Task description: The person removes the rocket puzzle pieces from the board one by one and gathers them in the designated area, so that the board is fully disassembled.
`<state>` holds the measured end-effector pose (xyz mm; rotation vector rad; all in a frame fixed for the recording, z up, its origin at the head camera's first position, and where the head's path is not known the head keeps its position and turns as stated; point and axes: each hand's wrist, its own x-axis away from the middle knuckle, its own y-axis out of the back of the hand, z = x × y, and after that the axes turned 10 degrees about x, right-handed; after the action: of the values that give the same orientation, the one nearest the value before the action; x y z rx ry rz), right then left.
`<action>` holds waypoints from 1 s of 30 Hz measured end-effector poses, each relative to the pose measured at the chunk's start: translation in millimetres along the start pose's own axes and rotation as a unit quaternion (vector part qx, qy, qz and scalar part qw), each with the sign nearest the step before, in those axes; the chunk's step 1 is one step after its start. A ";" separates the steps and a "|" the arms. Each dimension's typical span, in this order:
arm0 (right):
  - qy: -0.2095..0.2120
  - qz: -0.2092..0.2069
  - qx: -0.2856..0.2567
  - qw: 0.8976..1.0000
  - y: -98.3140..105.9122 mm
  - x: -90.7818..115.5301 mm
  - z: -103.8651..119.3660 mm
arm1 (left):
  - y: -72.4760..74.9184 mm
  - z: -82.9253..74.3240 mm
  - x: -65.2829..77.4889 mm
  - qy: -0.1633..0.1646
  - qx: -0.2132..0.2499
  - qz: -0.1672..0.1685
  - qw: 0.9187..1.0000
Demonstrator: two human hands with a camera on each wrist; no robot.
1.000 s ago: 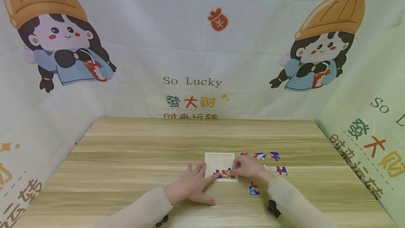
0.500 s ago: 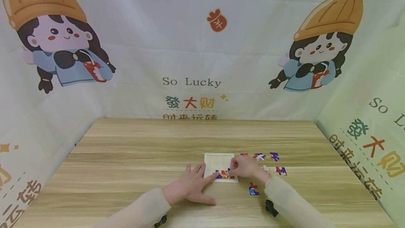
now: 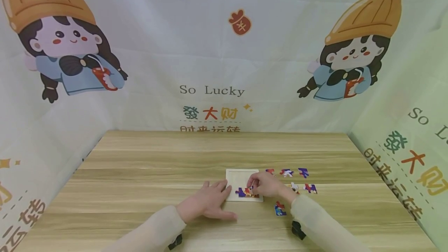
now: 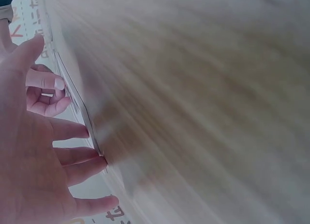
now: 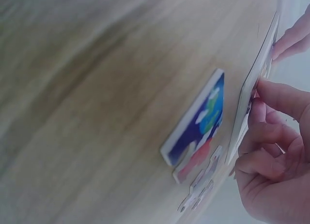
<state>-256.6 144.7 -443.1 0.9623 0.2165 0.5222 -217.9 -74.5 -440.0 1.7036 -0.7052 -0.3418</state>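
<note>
A shallow pale puzzle tray [image 3: 233,178] lies on the table in front of both hands. Joined purple and orange jigsaw pieces [image 3: 241,193] sit along its near side. My right hand [image 3: 266,185] reaches in from the right, thumb and index finger pinching at a jigsaw piece there; the fingertips mostly cover it. The right wrist view shows the thumb [image 5: 278,96] low over the tray, other fingers curled. My left hand [image 3: 209,200] lies palm down with fingers extended, fingertips at the tray's left edge and thumb spread toward me. In the left wrist view those fingers [image 4: 80,171] touch the tray's rim.
Several loose jigsaw pieces lie right of the tray, among them a blue and red one [image 3: 280,208] nearest me, a red and purple one [image 3: 310,188] and a purple one [image 3: 303,172] farther back. A printed cloth [image 3: 210,49] hangs behind the wooden table [image 3: 157,158].
My left index finger has come off the joined pieces, back to the tray's left edge. My right hand has shifted left, farther over the pieces in the tray.
</note>
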 end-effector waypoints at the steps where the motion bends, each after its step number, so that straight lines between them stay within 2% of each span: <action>1: -0.001 0.001 -0.002 1.000 -0.1 0.1 0.5 | 0.2 0.0 -0.1 0.000 0.000 0.000 1.000; 6: 0.006 0.004 0.001 1.000 -0.3 0.5 2.8 | 0.4 0.4 -0.8 0.004 0.003 0.003 1.000; 15: 0.028 0.012 0.077 0.997 -1.8 -1.0 5.2 | 0.6 0.2 0.1 0.000 0.004 0.001 1.000; 24: -0.004 0.020 0.056 0.998 -3.1 -2.6 8.2 | 0.8 0.1 -0.3 -0.002 0.001 0.002 1.000; 30: -0.010 0.020 0.040 0.999 -3.4 -3.2 8.9 | 1.1 -0.6 -0.2 -0.002 -0.003 -0.001 1.000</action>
<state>-254.7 135.1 -441.0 1.0510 0.2023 0.5437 -218.0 -74.0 -438.8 1.6983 -0.7052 -0.3489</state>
